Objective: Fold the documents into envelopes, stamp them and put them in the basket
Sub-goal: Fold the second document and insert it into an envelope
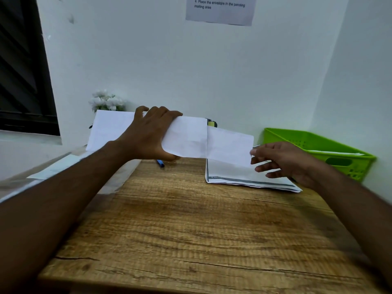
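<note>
The left hand (148,132) grips a white envelope (110,128) across its middle, with the fingers curled over the top edge and the thumb under the bottom edge. It holds the envelope lengthwise in the air above the far edge of the wooden table (191,230). A folded document (230,145) sticks out of the envelope's right end, with about half its length still outside.

The right hand (284,160) is at the document's free end. Its fingers are nearly straight and loosely spread, and the fingertips (254,153) are at the paper's right edge. It cannot be told whether they press the edge or sit just short of it. No finger curls around the paper.

Under the folded document a stack of printed documents (244,177) lies flat by the table's far right side, and a dark border line shows on the top sheet. Just beyond the stack, in the far right corner, stands a green basket (360,164) with a few white envelopes (335,153) lying inside it.

A blue pen (160,163) lies on the table near the far edge, partly hidden under the left hand. White flowers (106,100) stand at the far left corner against the wall, behind the envelope. A small black and yellow object (212,123) shows above the envelope's right end, too hidden to identify. A printed notice (220,9) hangs on the wall above, and a dark window (21,71) is on the left.
</note>
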The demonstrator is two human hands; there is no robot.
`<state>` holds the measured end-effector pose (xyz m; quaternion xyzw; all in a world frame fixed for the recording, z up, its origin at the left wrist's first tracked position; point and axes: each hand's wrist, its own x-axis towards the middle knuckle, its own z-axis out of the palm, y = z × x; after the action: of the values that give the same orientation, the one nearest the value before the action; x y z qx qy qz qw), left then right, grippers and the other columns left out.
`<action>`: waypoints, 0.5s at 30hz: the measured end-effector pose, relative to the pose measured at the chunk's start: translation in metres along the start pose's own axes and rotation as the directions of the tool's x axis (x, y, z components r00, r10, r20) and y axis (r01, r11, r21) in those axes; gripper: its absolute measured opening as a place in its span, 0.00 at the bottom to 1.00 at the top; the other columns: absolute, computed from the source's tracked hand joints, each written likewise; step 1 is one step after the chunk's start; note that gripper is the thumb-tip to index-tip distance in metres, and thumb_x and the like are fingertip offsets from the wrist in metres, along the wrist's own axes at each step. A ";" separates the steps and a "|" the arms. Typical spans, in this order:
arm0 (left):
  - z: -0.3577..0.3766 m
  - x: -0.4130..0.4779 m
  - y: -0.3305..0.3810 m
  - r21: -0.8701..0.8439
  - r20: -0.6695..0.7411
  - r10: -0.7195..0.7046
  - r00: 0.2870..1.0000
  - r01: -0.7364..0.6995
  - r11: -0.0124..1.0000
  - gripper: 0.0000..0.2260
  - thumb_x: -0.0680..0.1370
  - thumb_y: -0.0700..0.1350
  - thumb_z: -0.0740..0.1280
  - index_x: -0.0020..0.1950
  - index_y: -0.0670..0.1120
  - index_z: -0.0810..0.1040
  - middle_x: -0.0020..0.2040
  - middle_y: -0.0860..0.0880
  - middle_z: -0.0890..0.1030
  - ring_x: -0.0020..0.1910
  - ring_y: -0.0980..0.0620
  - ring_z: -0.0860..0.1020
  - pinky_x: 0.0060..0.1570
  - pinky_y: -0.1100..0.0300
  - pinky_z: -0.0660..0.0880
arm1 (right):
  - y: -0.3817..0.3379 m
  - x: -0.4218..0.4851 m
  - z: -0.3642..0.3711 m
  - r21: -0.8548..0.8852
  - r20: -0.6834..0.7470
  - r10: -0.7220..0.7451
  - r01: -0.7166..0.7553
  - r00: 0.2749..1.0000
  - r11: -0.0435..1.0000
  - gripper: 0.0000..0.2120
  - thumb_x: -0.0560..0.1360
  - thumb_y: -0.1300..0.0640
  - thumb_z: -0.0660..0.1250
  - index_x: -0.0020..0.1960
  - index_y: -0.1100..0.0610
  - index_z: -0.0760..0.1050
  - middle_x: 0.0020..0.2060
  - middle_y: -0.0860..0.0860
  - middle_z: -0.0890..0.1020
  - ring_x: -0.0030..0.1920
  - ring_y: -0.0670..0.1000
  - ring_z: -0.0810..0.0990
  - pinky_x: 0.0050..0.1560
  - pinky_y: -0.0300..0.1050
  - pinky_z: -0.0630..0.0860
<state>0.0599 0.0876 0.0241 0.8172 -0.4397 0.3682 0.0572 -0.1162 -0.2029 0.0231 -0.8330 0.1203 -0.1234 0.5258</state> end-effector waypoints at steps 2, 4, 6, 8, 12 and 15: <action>0.000 0.000 0.002 -0.008 0.004 0.006 1.000 -0.005 1.000 0.44 0.60 0.71 0.64 0.71 0.50 0.64 0.60 0.51 0.72 0.61 0.49 0.70 0.63 0.46 0.59 | -0.001 -0.001 0.002 0.022 -0.020 -0.005 0.005 1.000 1.000 0.05 0.76 0.52 0.70 0.46 0.53 0.81 0.38 0.47 0.85 0.35 0.46 0.83 0.36 0.41 0.75; 0.000 0.001 0.005 -0.013 0.008 0.013 1.000 -0.013 1.000 0.44 0.60 0.71 0.64 0.71 0.50 0.63 0.60 0.51 0.72 0.61 0.49 0.70 0.63 0.46 0.58 | -0.004 -0.002 0.003 0.053 -0.038 -0.006 0.008 0.999 0.999 0.04 0.75 0.53 0.70 0.45 0.53 0.81 0.37 0.46 0.85 0.33 0.45 0.82 0.36 0.41 0.74; 0.000 0.002 0.010 -0.017 0.010 0.024 1.000 -0.023 1.000 0.44 0.60 0.71 0.64 0.71 0.50 0.63 0.61 0.51 0.72 0.61 0.49 0.70 0.63 0.46 0.58 | -0.005 -0.003 0.003 0.078 -0.054 -0.008 0.012 0.999 0.997 0.04 0.75 0.53 0.70 0.44 0.53 0.81 0.36 0.45 0.84 0.32 0.44 0.81 0.35 0.40 0.74; 0.000 0.002 0.015 -0.015 0.002 0.032 0.999 -0.032 0.999 0.44 0.61 0.70 0.64 0.72 0.50 0.63 0.61 0.51 0.72 0.60 0.50 0.70 0.62 0.47 0.59 | -0.006 -0.004 0.004 0.094 -0.069 -0.016 0.022 0.998 0.995 0.03 0.74 0.53 0.71 0.43 0.52 0.81 0.35 0.46 0.83 0.32 0.45 0.81 0.34 0.39 0.73; -0.001 0.003 0.024 -0.026 -0.018 0.036 0.999 -0.037 0.999 0.44 0.61 0.70 0.63 0.71 0.50 0.64 0.61 0.51 0.73 0.60 0.49 0.71 0.61 0.47 0.59 | -0.008 -0.005 0.005 0.116 -0.099 -0.037 0.048 0.994 0.992 0.04 0.73 0.53 0.72 0.43 0.53 0.81 0.35 0.46 0.83 0.30 0.45 0.81 0.33 0.39 0.73; 0.000 0.003 0.031 -0.026 -0.032 0.031 0.999 -0.032 0.999 0.43 0.61 0.71 0.63 0.71 0.49 0.64 0.61 0.51 0.73 0.60 0.49 0.71 0.61 0.47 0.60 | -0.008 -0.006 0.006 0.118 -0.108 -0.058 0.071 0.992 0.991 0.04 0.73 0.53 0.73 0.43 0.53 0.82 0.35 0.46 0.83 0.30 0.44 0.80 0.33 0.39 0.73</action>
<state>0.0372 0.0665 0.0194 0.8035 -0.4564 0.3759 0.0692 -0.1193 -0.1922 0.0278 -0.7954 0.1130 -0.1907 0.5641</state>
